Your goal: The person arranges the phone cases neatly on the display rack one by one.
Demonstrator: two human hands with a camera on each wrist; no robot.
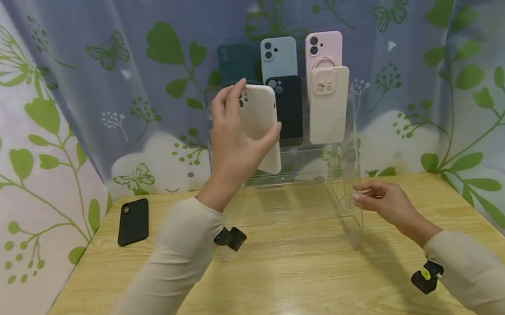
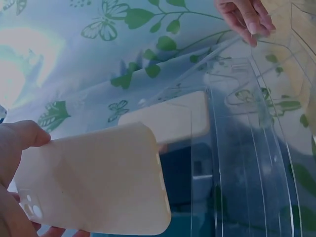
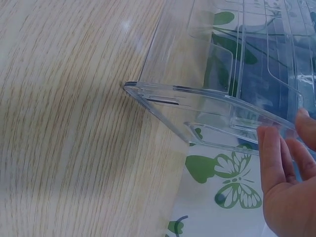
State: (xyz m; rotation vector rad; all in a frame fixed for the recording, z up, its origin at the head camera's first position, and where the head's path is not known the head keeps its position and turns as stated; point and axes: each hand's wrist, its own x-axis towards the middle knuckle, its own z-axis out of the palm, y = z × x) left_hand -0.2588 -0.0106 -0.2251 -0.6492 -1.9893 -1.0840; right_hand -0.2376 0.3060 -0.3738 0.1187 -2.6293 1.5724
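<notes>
My left hand (image 1: pixel 236 138) holds a cream-white phone case (image 1: pixel 263 120) by its edges, fingers at the top camera end and thumb on the right side. In the left wrist view the case's inner face (image 2: pixel 94 182) shows, with camera holes near my fingers. It is in front of the left part of a clear display stand (image 1: pixel 287 213). At that stand's right side, my right hand (image 1: pixel 391 206) has thumb and fingertips at the clear side panel (image 3: pixel 222 96), pinching its edge.
On the stand's upper tier lean a dark green case (image 1: pixel 236 60), a light blue case (image 1: pixel 278 56) and a pink case (image 1: pixel 324 48). Below are a black case (image 1: pixel 291 111) and a cream case (image 1: pixel 331 112). Another black case (image 1: pixel 133 222) lies on the wooden table (image 1: pixel 267 291) at left.
</notes>
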